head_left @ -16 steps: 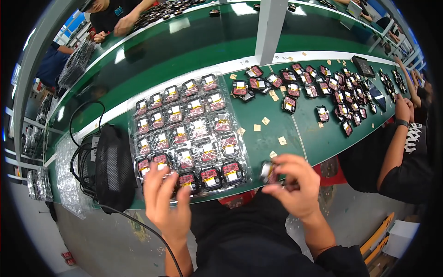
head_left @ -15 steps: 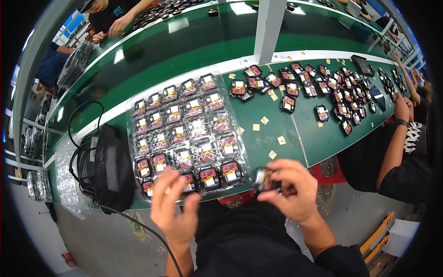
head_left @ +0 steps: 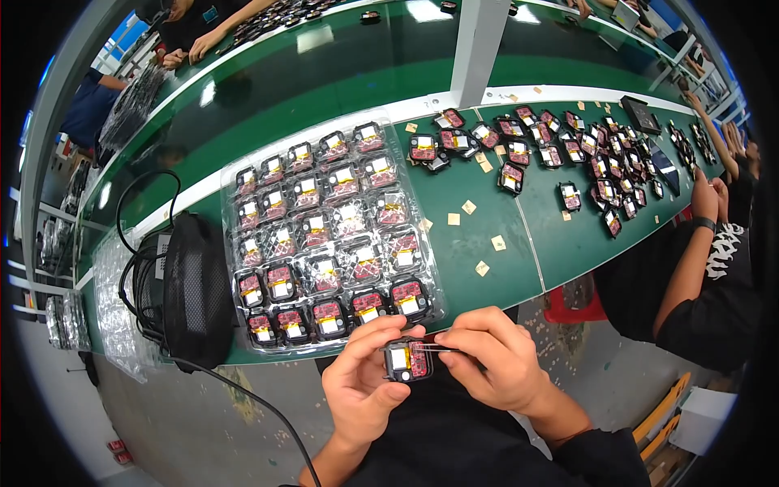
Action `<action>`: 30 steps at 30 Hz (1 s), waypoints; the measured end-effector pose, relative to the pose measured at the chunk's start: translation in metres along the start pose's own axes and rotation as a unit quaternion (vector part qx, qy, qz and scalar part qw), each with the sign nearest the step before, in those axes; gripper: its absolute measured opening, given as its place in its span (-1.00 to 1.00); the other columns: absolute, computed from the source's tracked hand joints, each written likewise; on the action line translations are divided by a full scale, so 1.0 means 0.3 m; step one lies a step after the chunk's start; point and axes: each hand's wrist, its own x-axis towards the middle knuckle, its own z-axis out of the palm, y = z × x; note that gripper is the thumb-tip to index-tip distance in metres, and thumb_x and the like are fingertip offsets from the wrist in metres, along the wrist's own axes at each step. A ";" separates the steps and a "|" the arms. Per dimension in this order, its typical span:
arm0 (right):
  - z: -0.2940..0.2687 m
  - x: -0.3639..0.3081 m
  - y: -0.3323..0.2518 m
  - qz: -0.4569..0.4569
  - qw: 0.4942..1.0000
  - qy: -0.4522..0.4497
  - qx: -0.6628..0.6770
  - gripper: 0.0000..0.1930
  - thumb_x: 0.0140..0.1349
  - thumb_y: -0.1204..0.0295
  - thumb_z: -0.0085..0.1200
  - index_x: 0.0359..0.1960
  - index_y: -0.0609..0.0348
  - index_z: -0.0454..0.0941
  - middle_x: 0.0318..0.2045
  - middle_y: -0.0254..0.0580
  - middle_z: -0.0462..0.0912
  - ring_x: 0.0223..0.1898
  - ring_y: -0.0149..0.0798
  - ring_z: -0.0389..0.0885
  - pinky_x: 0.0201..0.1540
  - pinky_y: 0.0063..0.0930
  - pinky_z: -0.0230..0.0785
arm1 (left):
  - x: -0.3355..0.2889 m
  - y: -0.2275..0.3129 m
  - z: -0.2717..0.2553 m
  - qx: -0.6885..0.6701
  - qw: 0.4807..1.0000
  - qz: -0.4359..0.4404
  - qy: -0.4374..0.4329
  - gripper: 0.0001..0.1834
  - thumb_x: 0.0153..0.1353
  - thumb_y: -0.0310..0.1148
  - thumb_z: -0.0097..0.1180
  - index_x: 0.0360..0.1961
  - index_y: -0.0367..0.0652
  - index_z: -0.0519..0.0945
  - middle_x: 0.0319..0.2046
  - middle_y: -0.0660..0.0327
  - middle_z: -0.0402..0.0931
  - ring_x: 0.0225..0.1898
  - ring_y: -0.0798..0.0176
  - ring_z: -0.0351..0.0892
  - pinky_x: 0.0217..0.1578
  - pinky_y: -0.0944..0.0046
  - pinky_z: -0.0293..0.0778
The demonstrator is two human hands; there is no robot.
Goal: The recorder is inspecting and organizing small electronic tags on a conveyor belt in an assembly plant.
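Observation:
My left hand (head_left: 357, 388) grips a small black electronic housing (head_left: 398, 372), fingers and thumb around its sides. Inside the housing show a red circuit board, a white block and yellow tape. Pinched in my right hand (head_left: 501, 364) is a pair of thin metal tweezers (head_left: 438, 348), whose tips reach over the red board. Both hands are in front of the table edge. Just beyond them lies a clear plastic tray (head_left: 424, 253) filled with rows of similar housings, some covered by a glossy clear layer.
Loose housings (head_left: 602, 166) are heaped on the green table (head_left: 471, 276) to the right, with small tan paper squares (head_left: 498, 243) scattered about. A black mesh bag (head_left: 195, 300) and cable stand left. A grey post (head_left: 475, 57) rises behind. A co-worker's arm (head_left: 686, 260) is at right.
My right hand brought the housing inward from the right, and my left hand moved right from over the tray. The housing is now in my left hand, with tweezers at its board.

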 end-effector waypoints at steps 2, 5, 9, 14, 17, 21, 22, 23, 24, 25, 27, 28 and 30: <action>0.002 0.011 0.008 -0.056 0.995 0.024 -0.076 -0.69 0.03 0.58 0.44 -0.15 0.26 0.69 -0.27 -0.17 0.65 -0.43 -0.27 0.69 -0.47 -0.43 0.55 | -0.001 0.002 -0.001 -0.005 1.000 -0.005 0.000 -0.29 0.20 -0.26 0.50 0.25 -0.45 0.49 0.29 -0.13 0.40 0.25 -0.15 0.56 0.26 -0.06 0.52; 0.015 0.014 0.009 -0.076 0.992 0.041 -0.089 -0.69 -0.01 0.59 0.45 -0.18 0.26 0.71 -0.30 -0.20 0.67 -0.45 -0.27 0.68 -0.47 -0.45 0.55 | -0.002 0.001 -0.001 -0.013 1.000 -0.015 -0.002 -0.29 0.19 -0.26 0.51 0.25 -0.45 0.49 0.29 -0.13 0.39 0.25 -0.15 0.56 0.27 -0.06 0.52; 0.032 0.010 0.019 -0.089 0.991 0.058 -0.085 -0.70 -0.03 0.59 0.46 -0.21 0.26 0.71 -0.33 -0.21 0.67 -0.46 -0.27 0.68 -0.48 -0.45 0.54 | -0.001 0.011 0.022 0.011 0.998 -0.044 0.042 -0.24 0.12 -0.10 0.55 0.20 -0.37 0.53 0.24 -0.12 0.44 0.16 -0.12 0.63 0.19 -0.03 0.59; 0.039 0.005 0.025 -0.093 0.990 0.069 -0.082 -0.70 -0.03 0.59 0.46 -0.21 0.24 0.72 -0.36 -0.23 0.67 -0.49 -0.29 0.67 -0.51 -0.47 0.51 | -0.001 0.016 0.023 0.026 0.997 -0.041 0.060 -0.24 0.09 -0.08 0.58 0.17 -0.37 0.56 0.23 -0.10 0.44 0.12 -0.09 0.65 0.17 -0.01 0.61; 0.034 0.006 0.025 -0.097 0.988 0.067 -0.095 -0.71 -0.03 0.60 0.46 -0.22 0.23 0.72 -0.37 -0.24 0.67 -0.50 -0.30 0.66 -0.51 -0.46 0.51 | 0.000 0.011 0.001 0.023 0.999 -0.020 0.034 -0.29 0.11 -0.25 0.55 0.19 -0.42 0.54 0.27 -0.09 0.37 0.17 -0.07 0.61 0.20 0.00 0.58; 0.035 0.006 0.024 -0.109 0.985 0.073 -0.110 -0.72 -0.02 0.60 0.44 -0.22 0.23 0.72 -0.37 -0.25 0.67 -0.53 -0.32 0.64 -0.52 -0.48 0.48 | 0.004 0.015 -0.007 0.035 0.999 0.008 -0.005 -0.34 0.15 -0.46 0.51 0.22 -0.48 0.51 0.30 -0.06 0.30 0.23 -0.04 0.56 0.24 0.02 0.56; 0.033 0.004 0.023 -0.112 0.984 0.071 -0.122 -0.73 -0.01 0.60 0.44 -0.22 0.22 0.72 -0.38 -0.26 0.66 -0.53 -0.32 0.63 -0.53 -0.49 0.47 | 0.005 0.017 -0.005 0.035 0.999 0.007 -0.005 -0.34 0.15 -0.46 0.51 0.22 -0.48 0.51 0.30 -0.06 0.30 0.23 -0.04 0.56 0.24 0.02 0.56; 0.032 0.003 0.023 -0.115 0.982 0.070 -0.134 -0.74 -0.01 0.61 0.43 -0.23 0.22 0.72 -0.38 -0.26 0.66 -0.54 -0.33 0.62 -0.53 -0.49 0.46 | 0.007 0.019 -0.003 0.047 0.999 0.011 -0.005 -0.35 0.14 -0.47 0.52 0.22 -0.48 0.51 0.30 -0.05 0.30 0.22 -0.03 0.57 0.23 0.03 0.56; 0.033 0.001 0.022 -0.115 0.982 0.070 -0.134 -0.74 -0.01 0.61 0.43 -0.23 0.22 0.72 -0.38 -0.26 0.66 -0.54 -0.33 0.62 -0.53 -0.49 0.46 | 0.008 0.021 -0.002 0.059 0.998 0.014 -0.005 -0.35 0.13 -0.47 0.52 0.21 -0.48 0.52 0.29 -0.04 0.30 0.22 -0.02 0.57 0.23 0.04 0.56; 0.034 0.000 0.022 -0.120 0.980 0.076 -0.140 -0.74 -0.01 0.60 0.42 -0.23 0.22 0.72 -0.38 -0.27 0.67 -0.54 -0.34 0.62 -0.54 -0.50 0.45 | 0.009 0.020 -0.001 0.059 0.998 0.014 -0.005 -0.35 0.13 -0.47 0.52 0.21 -0.48 0.52 0.29 -0.04 0.30 0.22 -0.02 0.57 0.23 0.04 0.56; 0.035 -0.002 0.022 -0.124 0.978 0.082 -0.146 -0.74 -0.01 0.60 0.42 -0.23 0.22 0.72 -0.37 -0.27 0.67 -0.55 -0.35 0.61 -0.54 -0.50 0.44 | 0.009 0.019 0.003 0.049 0.999 0.011 0.000 -0.36 0.14 -0.47 0.52 0.20 -0.48 0.52 0.28 -0.02 0.30 0.21 0.00 0.57 0.21 0.07 0.57; 0.036 -0.004 0.022 -0.118 0.979 0.082 -0.143 -0.73 -0.02 0.61 0.43 -0.23 0.21 0.72 -0.38 -0.26 0.67 -0.54 -0.33 0.63 -0.53 -0.50 0.44 | 0.009 0.018 0.005 0.049 0.999 0.011 0.000 -0.36 0.14 -0.47 0.52 0.20 -0.48 0.52 0.28 -0.02 0.30 0.21 0.00 0.57 0.21 0.07 0.57; 0.036 -0.005 0.023 -0.113 0.980 0.082 -0.140 -0.72 -0.03 0.62 0.45 -0.23 0.21 0.72 -0.38 -0.25 0.66 -0.54 -0.30 0.64 -0.53 -0.49 0.43 | 0.008 0.016 0.009 0.013 1.000 -0.017 0.011 -0.38 0.16 -0.46 0.51 0.20 -0.47 0.52 0.28 -0.01 0.29 0.20 0.03 0.58 0.21 0.09 0.56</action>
